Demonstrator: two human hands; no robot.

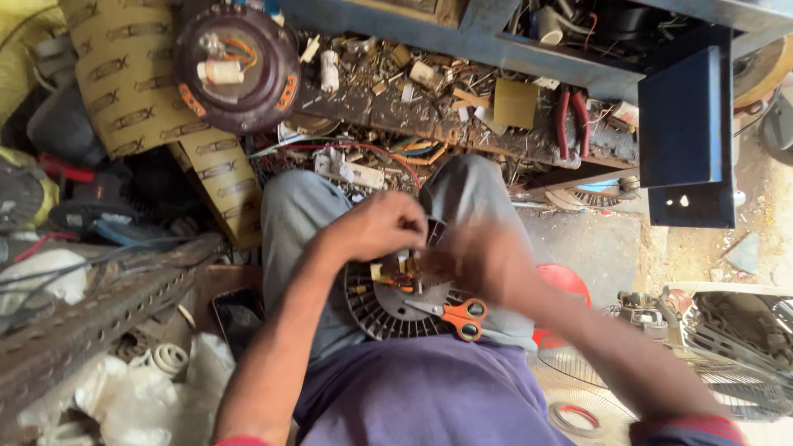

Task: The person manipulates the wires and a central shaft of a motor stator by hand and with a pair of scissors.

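Gripping the round fan motor [395, 297] (scissors [458, 315] lying on it), left hand [376, 225] clenches; right hand [483, 260] too blurred to tell.

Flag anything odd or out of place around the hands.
Orange-handled scissors lie loose on the rim of the round ribbed motor housing balanced on the person's lap, partly overhanging it. The left hand and the blurred right hand work at its centre wiring. The bench above is littered with scraps.

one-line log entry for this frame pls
left hand: on fan motor housing in lap | right hand: blurred, at housing wiring | orange-handled scissors: lying on housing | grip: unclear
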